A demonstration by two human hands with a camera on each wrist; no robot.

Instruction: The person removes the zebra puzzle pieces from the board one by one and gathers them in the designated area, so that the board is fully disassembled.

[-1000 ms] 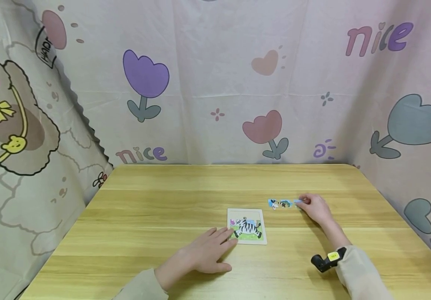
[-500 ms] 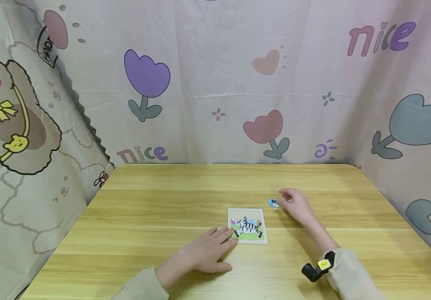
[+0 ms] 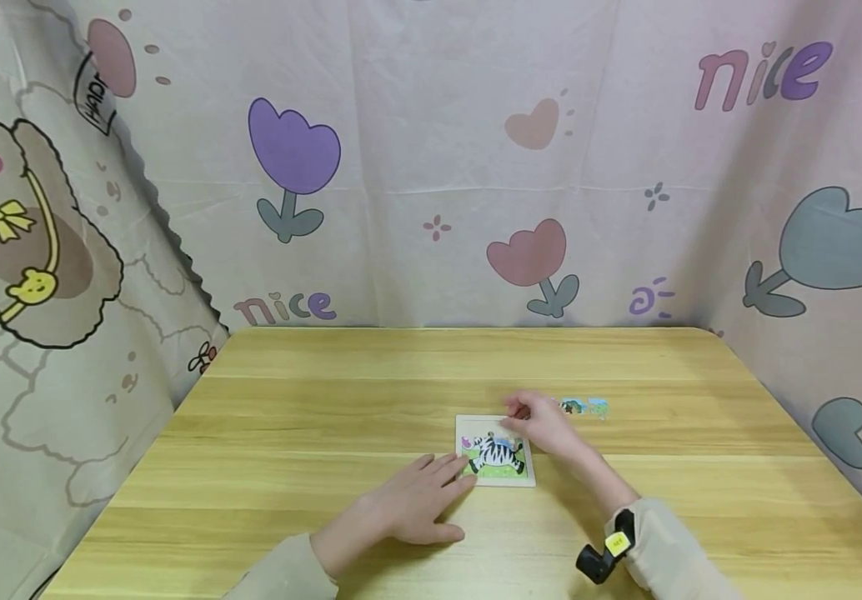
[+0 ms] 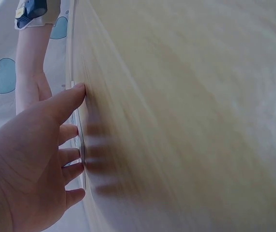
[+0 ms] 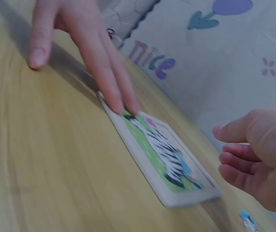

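A small jigsaw puzzle board (image 3: 479,425) lies on the table, a striped zebra filling most of it and a plain strip along its top. My left hand (image 3: 418,502) rests with spread, straight fingers on the board's left edge. Over its upper right corner hovers my right hand (image 3: 542,423), fingers loosely bent. The right wrist view shows a gap between that hand's thumb and fingers (image 5: 235,157), with nothing in it. Jigsaw pieces (image 3: 573,407) lie in a row to the right of the board; the leftmost is mostly hidden behind the right hand.
The wooden table (image 3: 311,400) reaches back to a printed curtain (image 3: 416,167), which also hangs at both sides. A black wrist camera (image 3: 605,554) with a yellow label sits at the right sleeve.
My right hand has moved left from the far end of the row of pieces, across them, to the board's upper right corner. The left hand and the board have stayed put.
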